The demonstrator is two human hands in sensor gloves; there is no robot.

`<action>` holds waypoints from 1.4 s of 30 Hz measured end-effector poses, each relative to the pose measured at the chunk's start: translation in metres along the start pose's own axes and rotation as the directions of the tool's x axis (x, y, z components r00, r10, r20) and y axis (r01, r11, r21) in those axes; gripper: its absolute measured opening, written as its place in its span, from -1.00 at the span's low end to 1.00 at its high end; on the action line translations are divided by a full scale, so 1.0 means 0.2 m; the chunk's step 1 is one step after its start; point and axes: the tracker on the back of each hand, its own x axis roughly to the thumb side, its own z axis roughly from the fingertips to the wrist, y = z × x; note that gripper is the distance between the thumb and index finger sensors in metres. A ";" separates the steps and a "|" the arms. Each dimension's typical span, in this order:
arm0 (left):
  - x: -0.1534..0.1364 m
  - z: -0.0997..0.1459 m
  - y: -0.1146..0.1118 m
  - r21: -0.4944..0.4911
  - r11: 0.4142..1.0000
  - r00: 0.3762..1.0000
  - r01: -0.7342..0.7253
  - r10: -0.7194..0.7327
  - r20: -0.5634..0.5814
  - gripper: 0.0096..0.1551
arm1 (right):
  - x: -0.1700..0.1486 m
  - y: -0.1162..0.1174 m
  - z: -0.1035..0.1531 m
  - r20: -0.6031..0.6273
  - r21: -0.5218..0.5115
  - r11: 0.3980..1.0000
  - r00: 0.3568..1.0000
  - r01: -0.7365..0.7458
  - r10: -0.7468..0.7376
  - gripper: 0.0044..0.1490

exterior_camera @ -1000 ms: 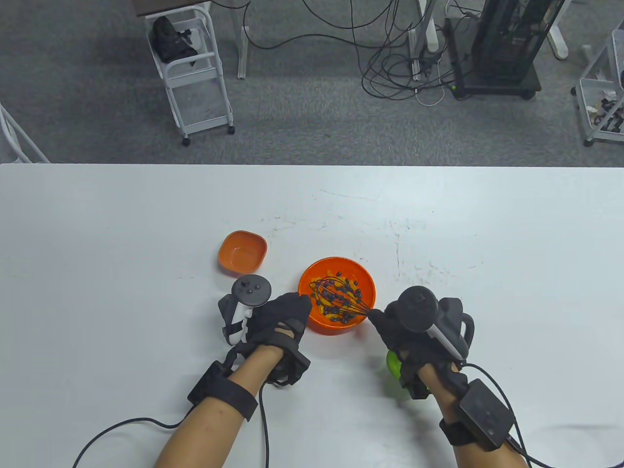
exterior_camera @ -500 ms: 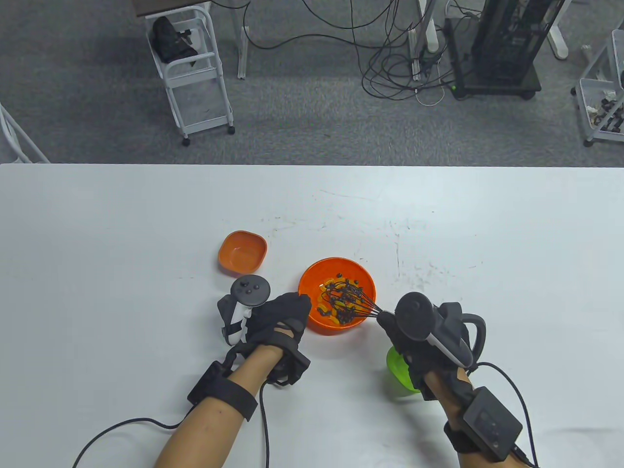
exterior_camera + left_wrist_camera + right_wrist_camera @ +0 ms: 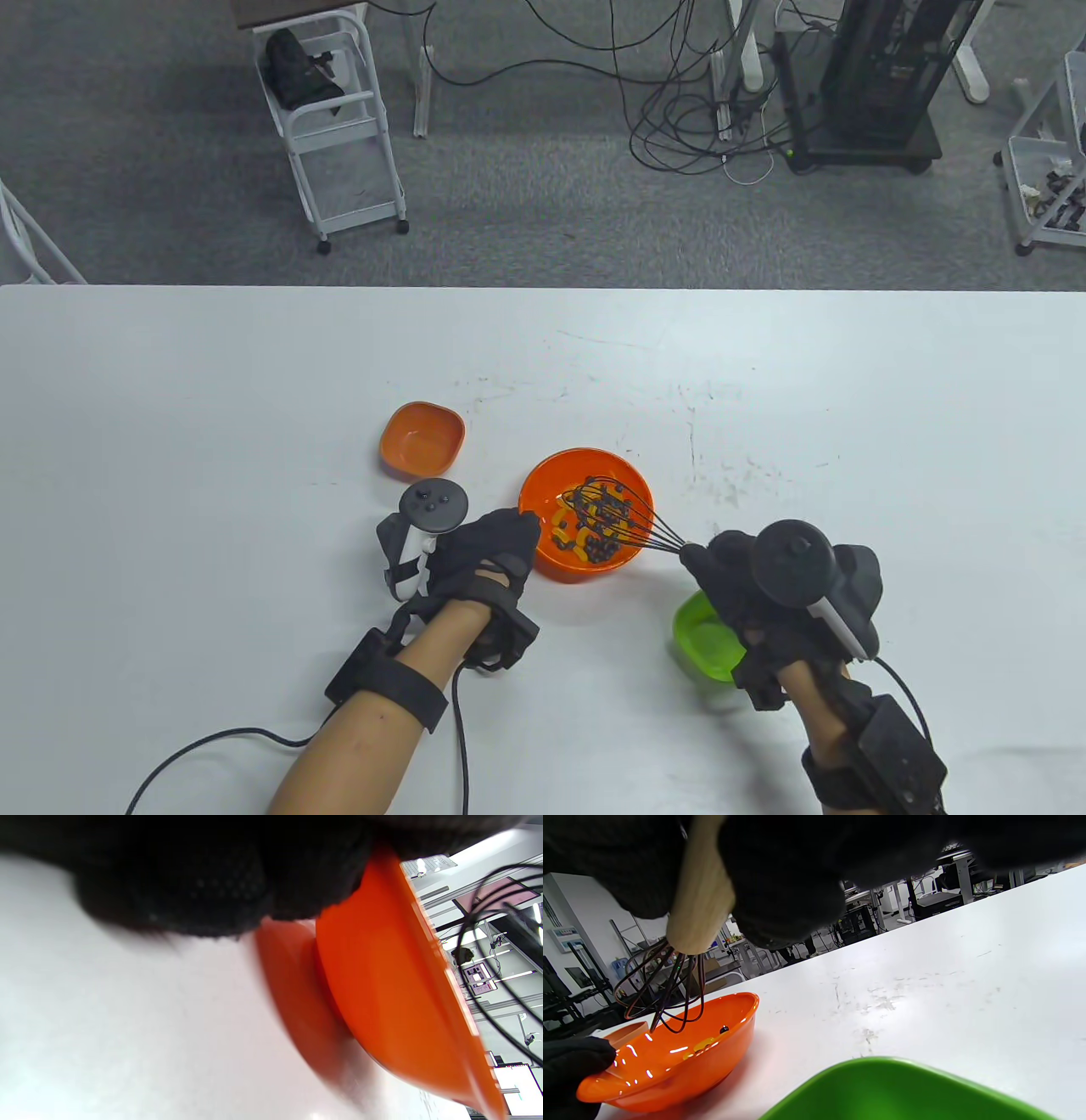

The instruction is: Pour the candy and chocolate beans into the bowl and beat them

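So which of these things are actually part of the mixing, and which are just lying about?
In use:
- round bowl of sweets, steadied by left hand
- whisk, gripped by right hand

Lying about:
- small orange dish, empty
- green dish, empty
- cart and cables on the floor

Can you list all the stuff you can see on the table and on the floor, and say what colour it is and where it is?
big bowl: 1, orange, table middle, candy and dark beans inside
whisk: 1, dark wires, wooden handle, wires in the big bowl
small orange dish: 1, behind and left of the big bowl
green dish: 1, partly under the right hand
table: 1, white
cart: 1, white, floor, far left
cables: many, black, floor
left hand: black glove, holds the big bowl's rim
right hand: black glove, grips the whisk
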 end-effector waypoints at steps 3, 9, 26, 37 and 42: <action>0.00 0.00 0.01 -0.004 1.000 1.000 -0.012 0.012 -0.003 -0.47 | -0.05 -0.03 0.01 -0.003 -0.035 0.998 0.999 0.043 -0.043 -0.25; -0.01 0.00 0.01 -0.012 1.000 1.000 -0.025 0.025 -0.004 -0.47 | -0.18 -0.02 -0.01 -0.077 -0.016 0.995 0.992 0.099 -0.100 -0.22; -0.01 0.00 0.02 -0.029 0.999 0.999 -0.046 0.046 -0.002 -0.47 | -0.22 0.04 -0.05 -0.127 0.118 0.989 0.989 0.087 -0.071 -0.22; -0.01 0.00 0.02 -0.031 0.998 0.999 -0.053 0.053 -0.001 -0.47 | -0.23 -0.02 -0.03 -0.113 0.003 0.988 0.982 0.151 -0.150 -0.23; -0.01 0.00 0.03 -0.032 0.998 0.999 -0.055 0.055 -0.001 -0.46 | -0.34 -0.12 0.00 -0.208 -0.199 0.962 0.951 0.188 -0.229 -0.24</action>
